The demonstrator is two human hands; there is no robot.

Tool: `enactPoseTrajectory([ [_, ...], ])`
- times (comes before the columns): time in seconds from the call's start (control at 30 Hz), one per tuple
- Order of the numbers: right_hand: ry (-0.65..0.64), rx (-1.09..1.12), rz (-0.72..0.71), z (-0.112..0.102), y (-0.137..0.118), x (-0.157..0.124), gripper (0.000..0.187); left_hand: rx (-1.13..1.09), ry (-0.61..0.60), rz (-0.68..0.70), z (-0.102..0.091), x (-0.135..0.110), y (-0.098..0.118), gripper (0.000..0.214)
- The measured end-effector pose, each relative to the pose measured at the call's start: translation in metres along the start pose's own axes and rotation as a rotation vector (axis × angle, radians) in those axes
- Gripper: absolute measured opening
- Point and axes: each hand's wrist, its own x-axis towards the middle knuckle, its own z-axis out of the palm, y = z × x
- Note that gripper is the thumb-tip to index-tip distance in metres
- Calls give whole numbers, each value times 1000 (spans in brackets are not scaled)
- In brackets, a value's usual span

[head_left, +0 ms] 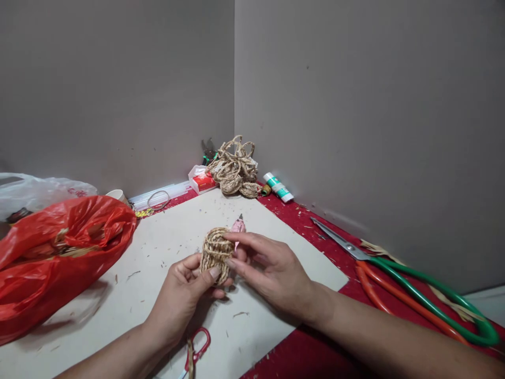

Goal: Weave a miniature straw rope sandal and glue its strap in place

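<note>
A small rounded piece of woven straw cord [215,252] is held up over the white board. My left hand [188,284] grips its lower left edge, with the thumb on the front and the fingers behind. The index fingertip and thumb of my right hand [268,268] pinch at the piece's right side, while the other fingers curl behind. A pink-wrapped tool with a dark pointed metal tip [238,226] shows just beyond my right fingers. I cannot tell whether those fingers hold it or it lies on the board.
Red-handled scissors [203,345] lie near my left forearm. Large shears [394,268] with green and orange handles rest at right. At left is a red plastic bag [67,258]. A straw cord bundle [234,171], tissue pack [203,180] and green-white roll [278,187] sit near the corner walls.
</note>
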Motion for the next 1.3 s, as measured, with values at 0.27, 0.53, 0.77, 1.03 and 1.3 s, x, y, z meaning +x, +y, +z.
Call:
enactPoseTrajectory([
  [0.27,78,-44,-36,-3,-1,4,17,15,-24,-2,1,-1,0,24],
  [0.53,81,-46,2,-3,-5,4,15,33,-15,-12,0,-1,0,24],
  [0.77,33,-59,-49,-3,-4,0,29,36,-28,-22,1,-2,0,24],
  [1.03,62,-254,-196,-4,-3,1,17,40,-30,-25,5,-3,2,27],
  [1.3,50,-312,-269,-4,-4,3,16,19,-30,-37,4,-4,1,28],
])
